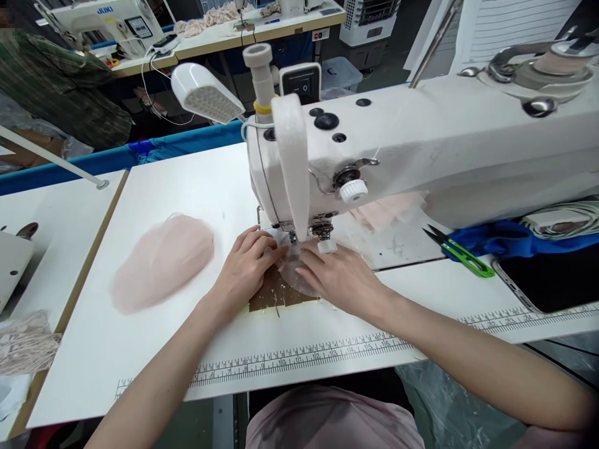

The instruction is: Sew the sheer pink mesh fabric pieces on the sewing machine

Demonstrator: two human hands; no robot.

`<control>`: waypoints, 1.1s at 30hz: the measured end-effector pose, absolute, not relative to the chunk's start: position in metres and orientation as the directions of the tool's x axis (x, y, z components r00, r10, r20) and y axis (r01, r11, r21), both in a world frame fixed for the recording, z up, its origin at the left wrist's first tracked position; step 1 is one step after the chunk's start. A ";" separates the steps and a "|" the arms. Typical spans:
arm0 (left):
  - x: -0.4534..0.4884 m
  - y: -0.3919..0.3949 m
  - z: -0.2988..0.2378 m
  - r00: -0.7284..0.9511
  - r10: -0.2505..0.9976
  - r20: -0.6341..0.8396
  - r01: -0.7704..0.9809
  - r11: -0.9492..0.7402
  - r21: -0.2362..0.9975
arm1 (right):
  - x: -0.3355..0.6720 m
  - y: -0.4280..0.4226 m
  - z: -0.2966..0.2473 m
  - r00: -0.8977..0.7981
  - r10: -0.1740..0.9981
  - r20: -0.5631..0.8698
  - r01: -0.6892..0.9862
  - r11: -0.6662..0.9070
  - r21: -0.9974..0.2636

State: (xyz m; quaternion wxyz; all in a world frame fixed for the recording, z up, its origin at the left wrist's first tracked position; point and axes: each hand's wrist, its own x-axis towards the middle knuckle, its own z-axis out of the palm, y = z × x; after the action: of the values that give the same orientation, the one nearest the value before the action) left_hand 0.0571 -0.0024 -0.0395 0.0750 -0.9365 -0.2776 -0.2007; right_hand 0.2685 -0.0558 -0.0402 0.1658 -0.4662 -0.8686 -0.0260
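A small piece of sheer, pale fabric (299, 282) lies under the presser foot of a white sewing machine (299, 168). On the left of the needle, my left hand (250, 262) pinches the fabric's edge between bent fingers and thumb. From the other side my right hand (341, 274) grips the same piece, its fingertips close to the presser foot and partly hidden by the machine head. Beneath the fabric is a brown patch (271, 296) on the table, with thread scraps on it.
A pile of sheer pink fabric (163, 265) lies to the left, and more pink fabric (390, 209) sits behind the needle. Green thread snips (468, 257), a blue cloth (500, 240) and a phone (552, 277) are at the right. A ruler strip (299, 358) runs along the front edge. Another person's sleeve (60, 87) shows at upper left.
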 end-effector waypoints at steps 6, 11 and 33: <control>0.060 -0.006 -0.039 0.833 0.409 0.372 0.442 -0.897 -0.003 | 0.275 -0.047 -0.041 -0.473 0.817 0.329 0.826 0.541 -0.156; 0.062 -0.007 -0.046 0.809 0.456 0.371 0.482 -0.876 0.025 | 0.280 -0.043 -0.046 -0.460 0.834 0.305 0.830 0.526 -0.187; 0.074 -0.030 -0.045 0.779 0.570 0.260 0.605 -0.793 -0.075 | 0.282 -0.031 -0.044 -0.480 0.799 0.362 0.816 0.558 -0.149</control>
State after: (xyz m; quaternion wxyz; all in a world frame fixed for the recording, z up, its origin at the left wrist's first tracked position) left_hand 0.0740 -0.0300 -0.0449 0.0771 -0.9401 -0.3125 -0.1125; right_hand 0.2817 -0.0305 -0.0445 0.1984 -0.4695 -0.8601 -0.0218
